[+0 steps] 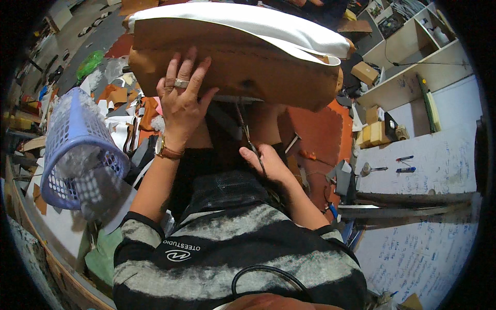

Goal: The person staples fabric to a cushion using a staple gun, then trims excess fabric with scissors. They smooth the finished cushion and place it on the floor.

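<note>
A large brown leather piece (227, 75) lies across my knees, its far part covered by a folded white sheet (248, 23). There is a small dark spot close to its near edge. My left hand (182, 101) rests flat on the left part of the leather, fingers spread and holding nothing. Lower and to the right, my right hand (268, 163) is closed around a pair of scissors (243, 121). Their long, thin blades point away from me, with the tips at the near edge of the leather. My palm partly hides the handles.
On the left a blue perforated plastic basket (85, 139) lies tilted, with clear plastic wrap in it. Leather and fabric scraps (129, 119) are heaped behind it. A hammer (293, 143) lies on the red mat (315, 134). Pens (405, 169) lie on a white board at right, near shelves (413, 57).
</note>
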Demonstrator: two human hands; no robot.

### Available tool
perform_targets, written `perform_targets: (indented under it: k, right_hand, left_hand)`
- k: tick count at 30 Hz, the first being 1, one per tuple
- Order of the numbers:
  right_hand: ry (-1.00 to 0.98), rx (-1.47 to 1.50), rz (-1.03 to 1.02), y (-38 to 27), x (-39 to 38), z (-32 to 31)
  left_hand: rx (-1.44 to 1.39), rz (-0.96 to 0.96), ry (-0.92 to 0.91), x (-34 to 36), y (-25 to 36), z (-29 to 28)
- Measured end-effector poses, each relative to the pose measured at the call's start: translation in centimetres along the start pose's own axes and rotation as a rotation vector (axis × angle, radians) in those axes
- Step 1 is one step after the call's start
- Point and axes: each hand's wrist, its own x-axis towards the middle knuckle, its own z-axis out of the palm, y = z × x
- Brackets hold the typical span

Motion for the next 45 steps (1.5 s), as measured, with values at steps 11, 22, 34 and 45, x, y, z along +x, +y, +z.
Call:
perform_targets:
  k: [11, 22, 34, 45]
  right_hand:
    - [-0.128, 0.452, 0.115, -6.8, -2.3, 0.1]
    - [-0.095, 0.437, 0.298, -9.8, -3.1, -0.8]
    - [-0.072, 0.425, 0.285, -9.4, -2.5, 1.0]
    - [0.272, 0.071, 0.082, -7.3, 0.3, 3.5]
  left_hand:
    - [-1.337, -1.040, -0.770, -2.5, 4.6, -3.9]
    - [-1.426, -0.863, -0.770, -2.9, 7.7, -2.9]
    - [-0.162, -0.498, 0.486, 3.2, -3.1, -4.0]
    - [-0.060, -0.540, -0.036, 5.8, -9.6, -2.9]
